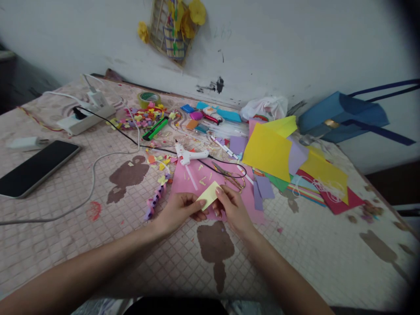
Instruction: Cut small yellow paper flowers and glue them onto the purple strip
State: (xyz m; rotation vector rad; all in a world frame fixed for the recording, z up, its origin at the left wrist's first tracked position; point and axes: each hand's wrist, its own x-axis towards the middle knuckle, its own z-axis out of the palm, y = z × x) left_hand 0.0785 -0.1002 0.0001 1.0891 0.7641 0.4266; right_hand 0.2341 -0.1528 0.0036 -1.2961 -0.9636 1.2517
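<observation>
A small pale yellow paper strip (209,196) is held up between my two hands, over the near edge of a pink sheet (179,181). My left hand (183,208) pinches its left end between thumb and fingers. At the right end, my right hand (231,204) grips it the same way. Just beyond lies a white glue gun (192,155) with a clear glue stick in its back. A pair of scissors (234,176) with gold-coloured handles rests on the pink sheet. Left of my hands is a strand of purple and pink paper flowers (155,202).
Coloured paper sheets (267,151) are piled at the right, by a blue bag (341,114). Farther left are a green cutter knife (156,128), paper flower cutouts (131,119), a tape roll (148,99), a power strip (83,121) and a phone (36,168). Cables cross the table.
</observation>
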